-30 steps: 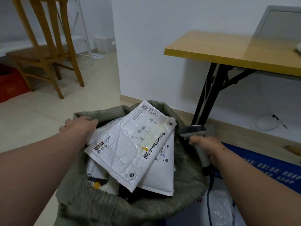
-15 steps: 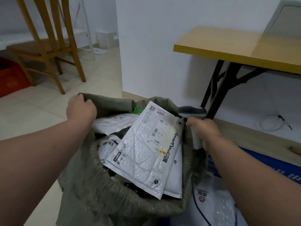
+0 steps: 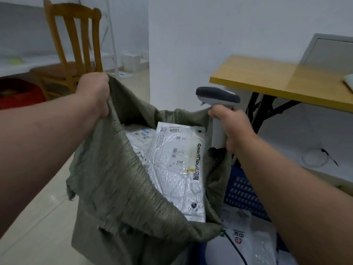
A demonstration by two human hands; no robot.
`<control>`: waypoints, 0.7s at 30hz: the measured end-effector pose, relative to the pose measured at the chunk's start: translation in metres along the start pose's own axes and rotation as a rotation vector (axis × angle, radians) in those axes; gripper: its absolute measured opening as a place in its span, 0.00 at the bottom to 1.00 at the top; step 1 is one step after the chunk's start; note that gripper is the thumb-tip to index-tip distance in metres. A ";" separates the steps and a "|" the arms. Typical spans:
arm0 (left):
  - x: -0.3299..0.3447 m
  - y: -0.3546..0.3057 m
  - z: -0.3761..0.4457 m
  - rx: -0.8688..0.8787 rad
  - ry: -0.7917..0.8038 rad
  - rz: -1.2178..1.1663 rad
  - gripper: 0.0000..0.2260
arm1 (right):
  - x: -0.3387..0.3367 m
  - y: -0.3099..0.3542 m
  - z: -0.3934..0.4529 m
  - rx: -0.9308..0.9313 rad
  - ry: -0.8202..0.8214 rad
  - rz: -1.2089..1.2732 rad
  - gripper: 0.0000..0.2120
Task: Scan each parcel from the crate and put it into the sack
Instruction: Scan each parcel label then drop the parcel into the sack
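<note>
Here, a person's left hand (image 3: 95,92) is clenched around the rim of an olive-green woven sack (image 3: 122,197), its fingers curled over the cloth and the edge held high. The right hand (image 3: 232,129) grips the pale handle of a barcode scanner (image 3: 217,96), whose dark grey head points left above the sack's mouth; that hand also lies against the sack's right rim, though whether it pinches the cloth cannot be told. Inside the sack lies a white bubble mailer (image 3: 178,169), label up and printed "SmartDevil", partly over another white parcel (image 3: 140,138) at the left. The sack's near wall folds up in front and hides the mailer's lower left corner. Just right of the sack stands a blue crate (image 3: 246,196) with white plastic-wrapped parcels (image 3: 248,243) in it, the scanner's black cable (image 3: 236,247) trailing over them. A yellow-topped bench (image 3: 277,79) on black legs stands at the right wall, close behind the right hand. A wooden chair (image 3: 74,44) stands well apart behind the left hand, with open tiled floor (image 3: 34,217) to the sack's left.
</note>
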State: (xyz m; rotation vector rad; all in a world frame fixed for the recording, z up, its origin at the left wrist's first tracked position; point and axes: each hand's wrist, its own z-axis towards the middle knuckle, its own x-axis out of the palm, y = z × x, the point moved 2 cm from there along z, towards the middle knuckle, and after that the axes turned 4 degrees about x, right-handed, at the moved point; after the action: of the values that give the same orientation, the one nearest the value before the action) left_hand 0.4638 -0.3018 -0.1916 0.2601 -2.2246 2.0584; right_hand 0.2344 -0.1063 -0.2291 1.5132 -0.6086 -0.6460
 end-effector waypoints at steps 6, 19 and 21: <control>-0.002 0.011 -0.004 0.005 0.151 0.049 0.06 | -0.042 -0.027 0.000 -0.001 -0.156 0.088 0.09; -0.010 0.049 -0.018 -0.051 0.061 0.057 0.05 | -0.082 -0.059 -0.001 0.045 -0.293 0.187 0.08; -0.013 0.055 -0.017 -0.047 0.074 0.085 0.06 | -0.093 -0.066 -0.005 0.053 -0.332 0.179 0.08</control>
State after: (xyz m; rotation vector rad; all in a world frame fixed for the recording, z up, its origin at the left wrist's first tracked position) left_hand 0.4649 -0.2797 -0.2467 0.0855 -2.2738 2.0188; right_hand 0.1726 -0.0337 -0.2918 1.3903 -1.0092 -0.7529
